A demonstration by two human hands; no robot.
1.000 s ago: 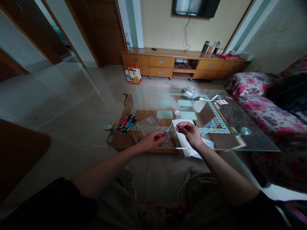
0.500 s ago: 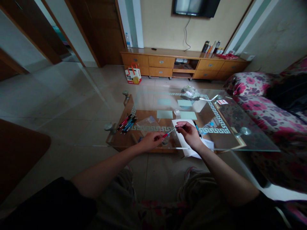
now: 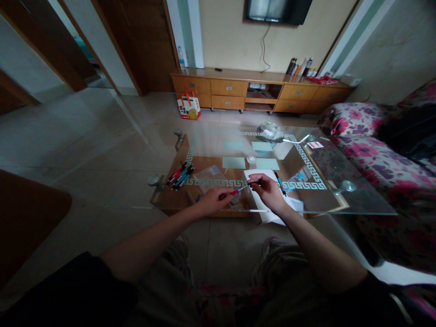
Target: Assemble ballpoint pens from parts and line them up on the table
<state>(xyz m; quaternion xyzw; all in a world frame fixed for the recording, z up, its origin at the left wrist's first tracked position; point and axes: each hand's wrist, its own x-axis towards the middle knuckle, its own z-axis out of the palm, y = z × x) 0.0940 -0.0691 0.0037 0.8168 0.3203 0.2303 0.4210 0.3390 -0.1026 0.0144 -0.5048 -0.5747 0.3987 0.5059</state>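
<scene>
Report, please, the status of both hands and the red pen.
Left hand: holding red pen. Right hand: pinching small dark piece at pen's tip. Nothing seen blocking; white paper below right hand, other pens lying left.

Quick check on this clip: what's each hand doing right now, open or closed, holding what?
Left hand: closed, holding a red pen.
Right hand: closed, pinching a small dark piece; too small to identify.

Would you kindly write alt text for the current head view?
A person's left hand holds a slim red pen pointing toward the right hand, whose fingers pinch a small dark piece above a glass table. White paper and a bunch of pens lie nearby; a wooden cabinet stands beyond.
</scene>
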